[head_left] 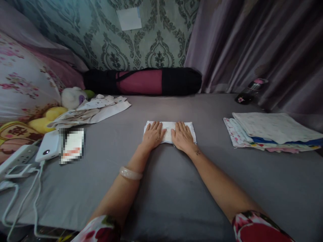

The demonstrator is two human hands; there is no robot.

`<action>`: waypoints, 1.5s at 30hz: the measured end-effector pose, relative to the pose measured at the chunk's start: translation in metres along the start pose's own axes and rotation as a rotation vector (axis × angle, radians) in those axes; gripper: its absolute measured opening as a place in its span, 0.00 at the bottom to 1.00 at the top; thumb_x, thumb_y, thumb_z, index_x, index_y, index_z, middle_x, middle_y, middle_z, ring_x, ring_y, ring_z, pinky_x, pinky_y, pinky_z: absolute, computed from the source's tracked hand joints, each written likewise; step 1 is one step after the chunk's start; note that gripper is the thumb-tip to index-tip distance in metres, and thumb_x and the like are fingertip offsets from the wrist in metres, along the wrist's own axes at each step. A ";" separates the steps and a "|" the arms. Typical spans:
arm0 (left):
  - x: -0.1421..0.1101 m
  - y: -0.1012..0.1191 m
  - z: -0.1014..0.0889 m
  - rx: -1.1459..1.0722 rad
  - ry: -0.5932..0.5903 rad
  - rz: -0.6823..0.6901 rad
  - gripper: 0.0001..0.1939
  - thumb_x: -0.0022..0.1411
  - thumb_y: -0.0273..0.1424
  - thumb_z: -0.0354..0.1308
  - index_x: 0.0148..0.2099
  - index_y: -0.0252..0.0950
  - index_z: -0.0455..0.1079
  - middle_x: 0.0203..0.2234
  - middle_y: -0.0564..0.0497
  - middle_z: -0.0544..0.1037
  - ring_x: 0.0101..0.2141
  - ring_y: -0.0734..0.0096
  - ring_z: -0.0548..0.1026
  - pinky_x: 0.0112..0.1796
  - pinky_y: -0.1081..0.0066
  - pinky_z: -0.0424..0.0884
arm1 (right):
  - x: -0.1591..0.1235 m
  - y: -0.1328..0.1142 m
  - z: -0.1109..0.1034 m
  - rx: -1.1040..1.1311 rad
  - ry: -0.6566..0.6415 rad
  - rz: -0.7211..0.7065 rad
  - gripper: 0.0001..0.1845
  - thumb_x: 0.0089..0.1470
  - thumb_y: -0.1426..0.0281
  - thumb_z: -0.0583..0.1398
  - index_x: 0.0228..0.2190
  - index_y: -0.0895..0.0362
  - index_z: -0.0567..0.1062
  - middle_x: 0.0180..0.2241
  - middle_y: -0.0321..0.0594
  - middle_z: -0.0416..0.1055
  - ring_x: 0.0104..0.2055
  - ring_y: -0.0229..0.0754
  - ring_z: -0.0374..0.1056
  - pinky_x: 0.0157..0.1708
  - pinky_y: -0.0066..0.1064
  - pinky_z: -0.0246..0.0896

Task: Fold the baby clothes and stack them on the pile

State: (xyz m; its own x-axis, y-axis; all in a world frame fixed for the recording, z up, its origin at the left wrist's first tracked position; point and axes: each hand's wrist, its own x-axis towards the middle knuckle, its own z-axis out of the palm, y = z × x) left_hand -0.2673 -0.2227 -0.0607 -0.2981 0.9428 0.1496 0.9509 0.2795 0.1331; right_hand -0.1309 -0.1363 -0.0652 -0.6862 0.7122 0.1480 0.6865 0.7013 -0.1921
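Note:
A white cloth (168, 127), folded into a small rectangle, lies flat in the middle of the grey sheet (161, 188). My left hand (152, 135) rests palm down on its left part, fingers stretched out and pointing away from me. On the right part my right hand (183, 136) lies flat in the same way. Between the two hands a strip of the cloth shows, with faint marks on it. The cloth beneath my palms is hidden.
At right lies a stack of folded cloths (272, 127), with a dark bottle (248, 92) behind. Crumpled cloths (98, 109) and plush toys (73, 97) are at left, near a power bank (49, 146) and power strip (21, 159). A long black-and-pink bag (141, 81) borders the back.

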 end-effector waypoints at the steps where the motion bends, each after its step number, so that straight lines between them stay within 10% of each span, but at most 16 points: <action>1: 0.000 0.000 0.000 -0.003 -0.004 -0.002 0.29 0.72 0.41 0.35 0.65 0.29 0.59 0.63 0.39 0.62 0.64 0.54 0.57 0.63 0.53 0.50 | 0.000 0.000 0.001 0.000 0.003 0.002 0.33 0.65 0.63 0.41 0.62 0.73 0.57 0.65 0.59 0.52 0.68 0.55 0.45 0.64 0.46 0.38; 28: 0.008 -0.003 0.006 -0.282 0.073 0.096 0.23 0.67 0.28 0.41 0.61 0.31 0.61 0.58 0.39 0.69 0.58 0.63 0.66 0.60 0.61 0.59 | -0.002 -0.007 0.003 0.036 0.020 -0.172 0.30 0.64 0.68 0.41 0.62 0.70 0.58 0.65 0.54 0.53 0.67 0.50 0.47 0.65 0.43 0.40; 35: 0.016 -0.035 0.002 -0.523 0.452 -0.268 0.19 0.64 0.25 0.44 0.52 0.34 0.70 0.48 0.42 0.77 0.50 0.63 0.74 0.53 0.63 0.67 | 0.012 -0.026 -0.017 0.015 -0.008 -0.155 0.28 0.61 0.71 0.45 0.59 0.70 0.63 0.62 0.57 0.58 0.65 0.52 0.52 0.62 0.45 0.45; 45: 0.014 -0.051 -0.007 -0.666 0.435 -0.491 0.19 0.60 0.24 0.45 0.49 0.34 0.72 0.46 0.42 0.78 0.49 0.62 0.75 0.52 0.61 0.68 | 0.011 -0.047 0.012 -0.004 0.106 -0.123 0.29 0.64 0.66 0.44 0.60 0.71 0.61 0.63 0.55 0.58 0.66 0.52 0.49 0.64 0.42 0.38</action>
State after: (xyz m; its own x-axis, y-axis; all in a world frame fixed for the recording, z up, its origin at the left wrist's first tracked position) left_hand -0.3201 -0.2253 -0.0585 -0.7868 0.5581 0.2637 0.5063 0.3393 0.7928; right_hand -0.1739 -0.1618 -0.0663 -0.7361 0.6200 0.2716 0.6001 0.7834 -0.1621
